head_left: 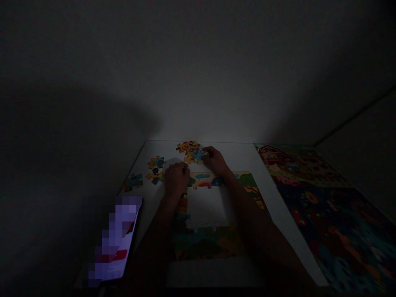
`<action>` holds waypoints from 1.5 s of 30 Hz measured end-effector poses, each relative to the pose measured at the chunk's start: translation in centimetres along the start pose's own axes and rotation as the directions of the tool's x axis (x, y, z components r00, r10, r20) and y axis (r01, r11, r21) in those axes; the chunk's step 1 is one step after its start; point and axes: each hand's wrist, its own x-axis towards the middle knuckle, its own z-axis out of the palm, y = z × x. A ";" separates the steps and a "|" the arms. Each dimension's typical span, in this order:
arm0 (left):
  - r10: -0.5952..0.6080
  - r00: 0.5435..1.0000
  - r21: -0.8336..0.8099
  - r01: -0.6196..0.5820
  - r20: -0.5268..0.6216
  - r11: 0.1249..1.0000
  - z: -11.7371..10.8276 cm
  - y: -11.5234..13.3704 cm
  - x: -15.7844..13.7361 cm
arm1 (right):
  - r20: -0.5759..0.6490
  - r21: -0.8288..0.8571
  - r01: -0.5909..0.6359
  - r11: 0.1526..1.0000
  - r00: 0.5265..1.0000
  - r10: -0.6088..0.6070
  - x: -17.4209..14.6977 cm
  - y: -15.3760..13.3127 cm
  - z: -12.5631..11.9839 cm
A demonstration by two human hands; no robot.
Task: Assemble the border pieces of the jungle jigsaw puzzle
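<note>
A jigsaw puzzle frame (210, 243) lies partly assembled on the white board, its border joined around a bare middle. My left hand (177, 178) rests over the upper left corner of the border, fingers curled closed; whatever they may hold is hidden. Beyond the top border, my right hand (215, 161) has thumb and index finger around a blue puzzle piece (199, 155) at the edge of a loose pile. Yellow and orange pieces (188, 146) lie heaped just behind it. More loose pieces (155, 163) sit to the left of my left hand.
A small cluster of dark puzzle pieces (134, 181) is at the board's left edge. A lit phone or tablet (119, 247) stands at the lower left. Colourful finished-looking pictures (328, 222) lie along the right. A pale wall (198, 82) rises behind the board (238, 154); light is dim.
</note>
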 end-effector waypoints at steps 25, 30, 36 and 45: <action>0.028 0.999 0.076 -0.025 -0.038 0.997 -0.2 -0.2 -0.6 | 0.346 -0.744 0.284 0.605 0.938 -0.015 4.2 -3.9 3.3; -0.039 0.995 0.080 0.046 -0.087 0.996 0.2 -0.4 -0.7 | 0.227 -0.804 0.181 0.566 0.974 0.011 2.5 -3.8 1.0; -0.058 0.992 0.068 0.065 -0.109 0.996 0.5 -0.3 -0.9 | 0.061 -0.836 0.023 0.549 0.997 0.050 -0.1 -3.2 -1.8; -0.061 0.987 0.057 0.070 -0.148 0.996 0.8 -0.1 -1.0 | 0.004 -0.738 -0.071 0.671 0.994 0.110 -0.5 -0.7 -5.8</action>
